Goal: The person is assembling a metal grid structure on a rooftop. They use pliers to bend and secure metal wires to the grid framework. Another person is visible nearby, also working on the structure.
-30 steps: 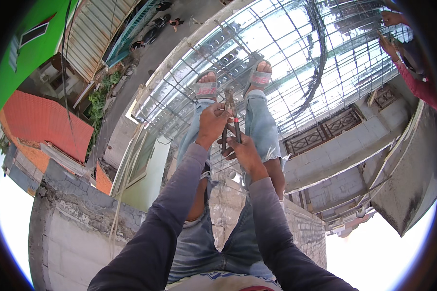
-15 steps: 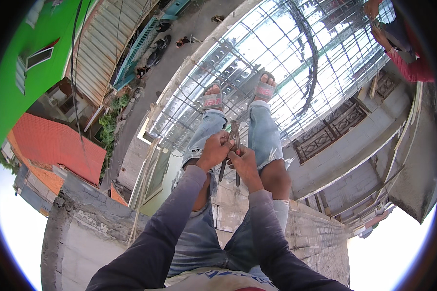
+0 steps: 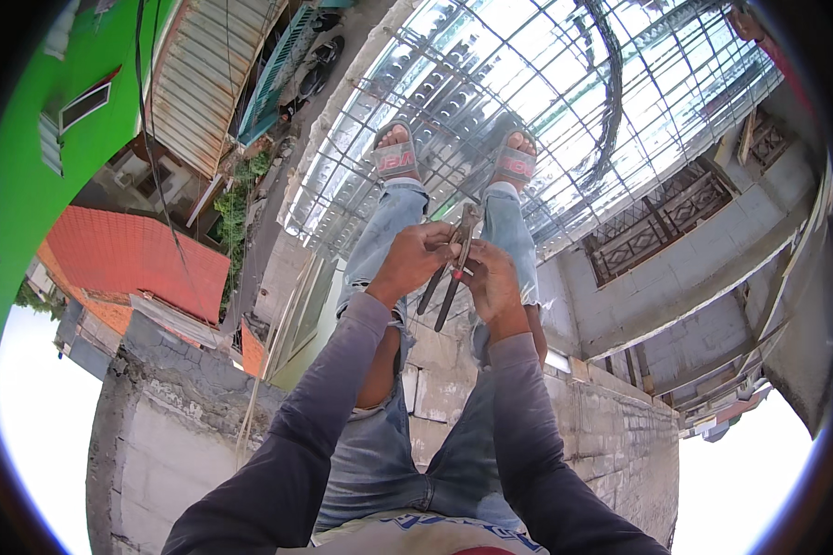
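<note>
A pair of pincers (image 3: 468, 222) is held in front of my knees, its jaws pointing up toward my feet and its two dark handles hanging down, slightly spread. My right hand (image 3: 496, 285) is closed on the pincers near the pivot, fingers curled around them. Close against it on the left, my left hand (image 3: 415, 263) has thumb and fingers pinched together beside the pincers. What sits between those fingertips is too small to make out. Below the jaws, a small red spot shows on a handle.
My sandalled feet (image 3: 398, 157) rest on a steel rebar mesh (image 3: 491, 55) over shiny metal sheeting. A dark bundle of wire (image 3: 613, 102) lies across the mesh. Another person's hand (image 3: 746, 24) shows at upper right. A street lies far below on the left, beside a block wall (image 3: 176, 444).
Both hands and the pincers have shifted slightly up and right, and the pincers' handles now slant more to the left. The other person's arm has mostly left the view at upper right.
</note>
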Tool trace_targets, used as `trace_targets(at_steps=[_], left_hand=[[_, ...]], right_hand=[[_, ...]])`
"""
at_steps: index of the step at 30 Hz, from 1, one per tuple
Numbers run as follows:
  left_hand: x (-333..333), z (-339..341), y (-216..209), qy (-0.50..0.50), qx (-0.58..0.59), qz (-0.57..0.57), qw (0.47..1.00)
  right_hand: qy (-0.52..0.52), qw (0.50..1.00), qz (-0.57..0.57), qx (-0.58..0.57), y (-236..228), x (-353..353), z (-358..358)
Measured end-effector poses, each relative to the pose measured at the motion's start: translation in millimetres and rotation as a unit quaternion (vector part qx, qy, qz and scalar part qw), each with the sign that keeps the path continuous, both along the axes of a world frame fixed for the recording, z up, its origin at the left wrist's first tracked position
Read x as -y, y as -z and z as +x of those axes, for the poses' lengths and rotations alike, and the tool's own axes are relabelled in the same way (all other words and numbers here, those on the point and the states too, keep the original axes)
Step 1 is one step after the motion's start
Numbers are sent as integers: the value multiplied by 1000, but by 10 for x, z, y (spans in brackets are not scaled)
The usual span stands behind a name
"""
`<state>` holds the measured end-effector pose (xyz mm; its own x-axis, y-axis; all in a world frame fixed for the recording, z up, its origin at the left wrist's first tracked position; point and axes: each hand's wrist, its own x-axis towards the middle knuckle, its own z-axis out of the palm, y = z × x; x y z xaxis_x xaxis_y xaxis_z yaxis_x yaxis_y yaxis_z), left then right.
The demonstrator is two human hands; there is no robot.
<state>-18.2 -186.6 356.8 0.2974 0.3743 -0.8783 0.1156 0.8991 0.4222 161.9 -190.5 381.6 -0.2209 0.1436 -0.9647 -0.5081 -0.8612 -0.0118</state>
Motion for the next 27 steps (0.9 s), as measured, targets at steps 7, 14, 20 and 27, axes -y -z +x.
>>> trace_targets(at_steps=[7, 14, 20, 27], left_hand=[[-11, 509, 26, -27, -60, 56, 996], [-96, 476, 70, -69, -231, 86, 967], [141, 337, 57, -225, -173, 36, 958], [-88, 75, 906, -207, -272, 64, 938]], right_hand=[[-20, 998, 37, 51, 217, 54, 364], [-119, 982, 49, 139, 162, 379, 280], [113, 945, -12, 308, 140, 45, 519], [129, 911, 51, 389, -259, -422, 1955]])
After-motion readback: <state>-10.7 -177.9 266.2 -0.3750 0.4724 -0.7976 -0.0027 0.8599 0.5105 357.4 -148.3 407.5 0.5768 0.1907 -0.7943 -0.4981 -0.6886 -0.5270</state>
